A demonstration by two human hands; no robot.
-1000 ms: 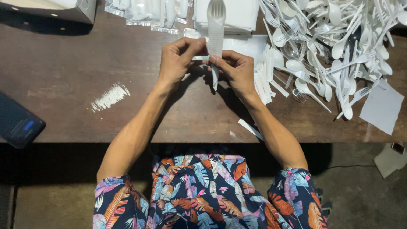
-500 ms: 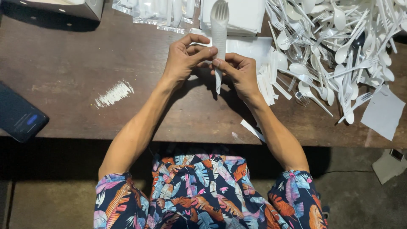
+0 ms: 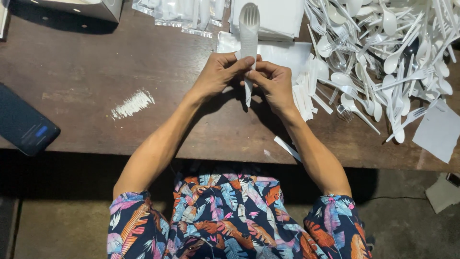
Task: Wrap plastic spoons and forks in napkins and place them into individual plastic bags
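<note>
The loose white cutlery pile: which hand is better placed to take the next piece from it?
Probably the right hand. The cutlery pile lies on its side of the table, with nothing between. The left hand sits farther away and would have to cross over. Both currently pinch the wrapped cutlery set.

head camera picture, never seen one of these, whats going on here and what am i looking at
The camera sits on a person's head and looks down at their own arms and a brown table. No machine here, just two bare hands. The left hand and right hand meet in the middle and together hold a white plastic fork with a white wrap around its handle. To the right lies a pile of cutlery, white plastic. Behind the hands are napkins and clear packets. A dark phone lies at the left edge.
</note>
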